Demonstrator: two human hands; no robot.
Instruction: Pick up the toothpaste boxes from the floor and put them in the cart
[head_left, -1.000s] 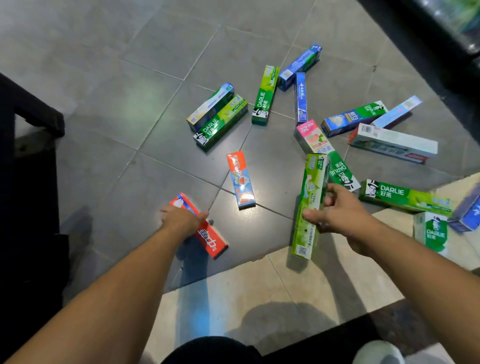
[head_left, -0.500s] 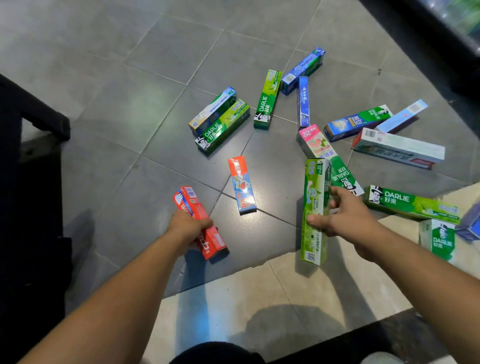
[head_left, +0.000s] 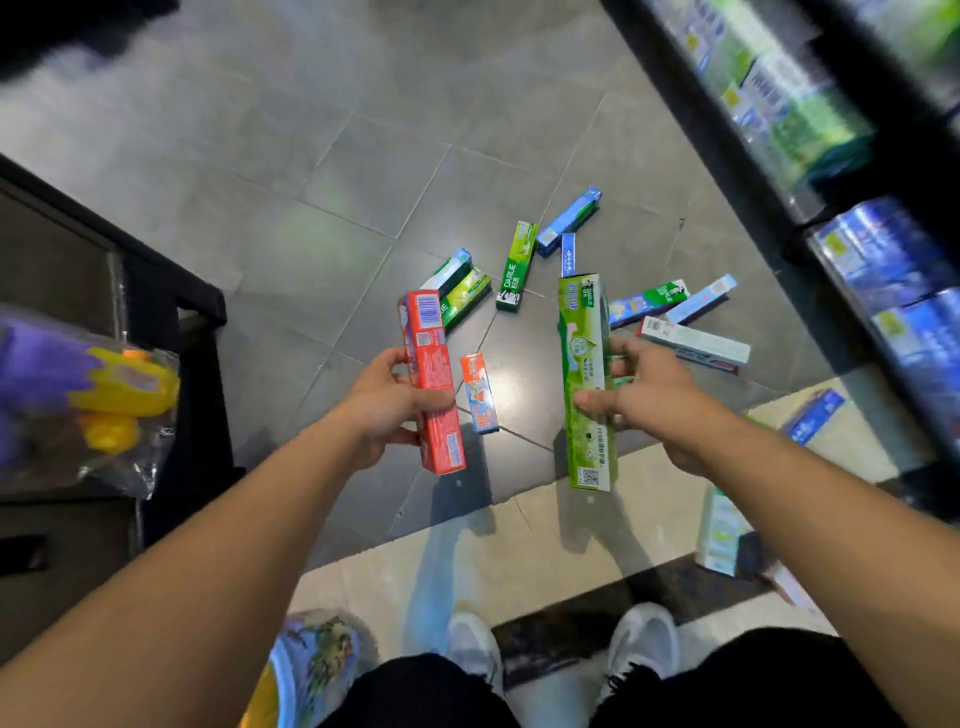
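The person's left hand (head_left: 387, 402) grips a long red cardboard toothpaste box (head_left: 432, 379), fingers curled round its middle, holding it lifted clear of the grey tiled floor (head_left: 332, 218). The right hand (head_left: 647, 402) grips a long light-green cardboard toothpaste box (head_left: 587, 379) the same way, thumb on its near face, the box standing nearly upright in the air.

Taking the red box as landmark: just to its right, between the two held boxes, a small orange-and-blue toothpaste box (head_left: 479, 393) lies flat on the floor. Beyond it, a green-and-white toothpaste box (head_left: 515, 266) and several blue and green boxes lie scattered on the tiles. Far to its right, a white box with a red stripe (head_left: 693, 343) lies on the floor, and past that stand blurred black store shelves (head_left: 841, 171) of blue and green packages. To the left of the red box is the black cart (head_left: 171, 291), holding a clear bag with a purple and yellow item (head_left: 104, 395).
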